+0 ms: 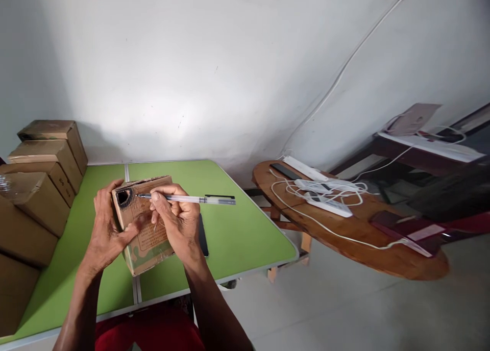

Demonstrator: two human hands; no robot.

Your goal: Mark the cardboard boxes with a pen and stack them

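A small brown cardboard box point(147, 241) with printed text and green patches is held tilted over the green table point(229, 228). My left hand point(107, 223) grips its left side, the thumb lying across the printed face. Near the box's upper left corner is a dark hole point(123, 197) ringed with black marks. Between the fingers of my right hand point(178, 218) is a pen point(202, 199), its tip close to the right edge of that ring; whether it touches, I cannot tell. Partly behind my right wrist lies a dark phone-like object point(202, 236).
Several cardboard boxes point(42, 198) line the table's left side. A white wall point(172, 75) rises behind. To the right, a brown wooden table point(360, 239) carries power strips point(327, 203), tangled white cables point(298, 187) and a black flat object point(285, 171).
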